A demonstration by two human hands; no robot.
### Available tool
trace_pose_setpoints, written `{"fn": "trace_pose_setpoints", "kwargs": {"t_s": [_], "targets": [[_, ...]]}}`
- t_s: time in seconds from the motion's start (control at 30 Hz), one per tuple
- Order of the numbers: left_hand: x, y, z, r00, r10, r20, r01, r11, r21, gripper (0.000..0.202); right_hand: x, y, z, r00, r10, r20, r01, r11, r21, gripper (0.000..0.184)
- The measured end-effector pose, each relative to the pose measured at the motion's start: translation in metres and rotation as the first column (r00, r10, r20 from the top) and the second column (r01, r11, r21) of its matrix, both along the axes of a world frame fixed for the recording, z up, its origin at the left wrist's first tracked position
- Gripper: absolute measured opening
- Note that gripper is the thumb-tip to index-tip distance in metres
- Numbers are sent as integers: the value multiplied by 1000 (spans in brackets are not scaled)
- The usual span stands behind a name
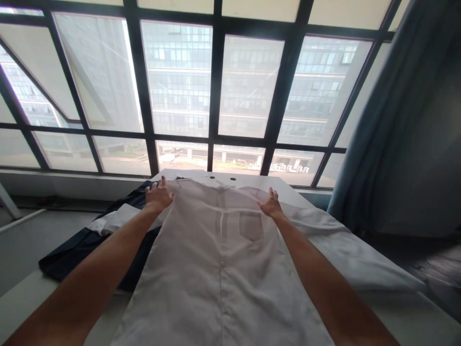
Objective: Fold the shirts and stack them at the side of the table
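Note:
A white button-front shirt [201, 259] stretches out before me, its collar end toward the window and its hem toward my body. It has a chest pocket [251, 226] on the right side and a button placket down the middle. My left hand [159, 194] grips the shirt near its left shoulder, with the thumb on the fabric and the other fingers partly spread. At the opposite shoulder, my right hand [271, 205] holds the cloth in the same way. One sleeve [331, 240] runs out to the right; the white left sleeve [117, 218] lies over dark cloth.
Dark navy clothing [72, 252] lies under the shirt's left side. The white table [288, 190] shows two dark round holes at its far end. Beyond it stand large black-framed windows [215, 96]. A grey-blue curtain [399, 129] hangs at the right.

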State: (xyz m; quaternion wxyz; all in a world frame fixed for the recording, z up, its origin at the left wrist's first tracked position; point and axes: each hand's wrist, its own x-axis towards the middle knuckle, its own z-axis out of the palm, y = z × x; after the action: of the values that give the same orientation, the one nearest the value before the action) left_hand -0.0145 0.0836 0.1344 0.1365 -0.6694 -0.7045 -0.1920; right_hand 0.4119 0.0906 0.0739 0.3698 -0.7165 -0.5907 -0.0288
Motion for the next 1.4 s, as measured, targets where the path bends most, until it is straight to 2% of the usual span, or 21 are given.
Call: {"fn": "trace_pose_setpoints", "kwargs": {"t_s": [0.07, 0.1, 0.17, 0.2, 0.27, 0.3, 0.37, 0.43, 0.53, 0.57, 0.63, 0.7, 0.77, 0.83, 0.9, 1.03, 1.17, 1.2, 1.23, 1.33, 1.4], "targets": [[14, -19, -30, 985, -173, -25, 170, 982, -87, 52, -22, -22, -20, 986, 154, 70, -145, 981, -126, 73], [20, -33, -48, 954, -297, -33, 291, 947, -136, 50, -34, -37, -33, 958, 266, 106, -244, 952, -185, 69], [30, -65, -84, 844, -536, -16, 517, 822, -239, 46, -53, -73, -63, 880, 453, 142, -401, 870, -286, 64], [33, -81, -100, 766, -643, -3, 614, 732, -297, 49, -61, -91, -76, 862, 484, 151, -418, 847, -330, 64], [35, -109, -124, 665, -745, 43, 699, 601, -388, 58, -72, -123, -96, 844, 511, 162, -418, 817, -398, 62], [34, -121, -132, 641, -764, 65, 711, 560, -426, 60, -74, -136, -102, 838, 518, 171, -415, 809, -416, 60], [32, -141, -141, 635, -767, 92, 704, 525, -478, 63, -73, -155, -105, 819, 541, 192, -426, 797, -428, 58], [30, -160, -140, 637, -764, 102, 694, 511, -507, 66, -68, -168, -98, 795, 566, 217, -445, 788, -425, 58], [33, -190, -126, 636, -765, 101, 685, 501, -529, 72, -62, -180, -78, 755, 608, 248, -477, 767, -430, 56], [37, -199, -119, 635, -766, 100, 687, 501, -526, 70, -63, -183, -71, 753, 607, 255, -471, 767, -435, 50], [51, -208, -104, 654, -749, 109, 685, 525, -504, 53, -74, -185, -58, 785, 562, 262, -420, 792, -443, 41], [69, -203, -92, 711, -690, 135, 662, 593, -459, 40, -94, -183, -48, 837, 483, 257, -344, 830, -439, 40], [89, -186, -86, 768, -618, 170, 629, 674, -388, 37, -118, -176, -44, 870, 431, 238, -297, 845, -445, 36], [107, -163, -87, 791, -565, 235, 611, 722, -324, 28, -139, -167, -45, 882, 415, 223, -270, 834, -482, 32], [120, -139, -94, 797, -502, 337, 598, 734, -322, 20, -150, -156, -48, 884, 413, 218, -252, 815, -521, 29], [132, -107, -110, 789, -397, 469, 589, 706, -394, 10, -146, -138, -56, 896, 434, 97, -312, 768, -559, 24], [136, -95, -117, 759, -297, 580, 613, 627, -481, 19, -136, -124, -65, 880, 443, -171, -443, 634, -634, 30], [138, -93, -117, 750, -270, 603, 619, 606, -499, 21, -136, -121, -66, 880, 431, -198, -449, 618, -646, 31], [139, -92, -117, 742, -246, 624, 625, 590, -511, 23, -136, -119, -66, 887, 416, -199, -438, 625, -647, 30], [141, -89, -116, 705, -185, 685, 647, 564, -513, 30, -139, -118, -62, 922, 369, -119, -364, 717, -595, 23], [141, -90, -116, 668, -127, 734, 666, 541, -513, 30, -140, -119, -57, 926, 352, -137, -364, 734, -573, 22]]}}
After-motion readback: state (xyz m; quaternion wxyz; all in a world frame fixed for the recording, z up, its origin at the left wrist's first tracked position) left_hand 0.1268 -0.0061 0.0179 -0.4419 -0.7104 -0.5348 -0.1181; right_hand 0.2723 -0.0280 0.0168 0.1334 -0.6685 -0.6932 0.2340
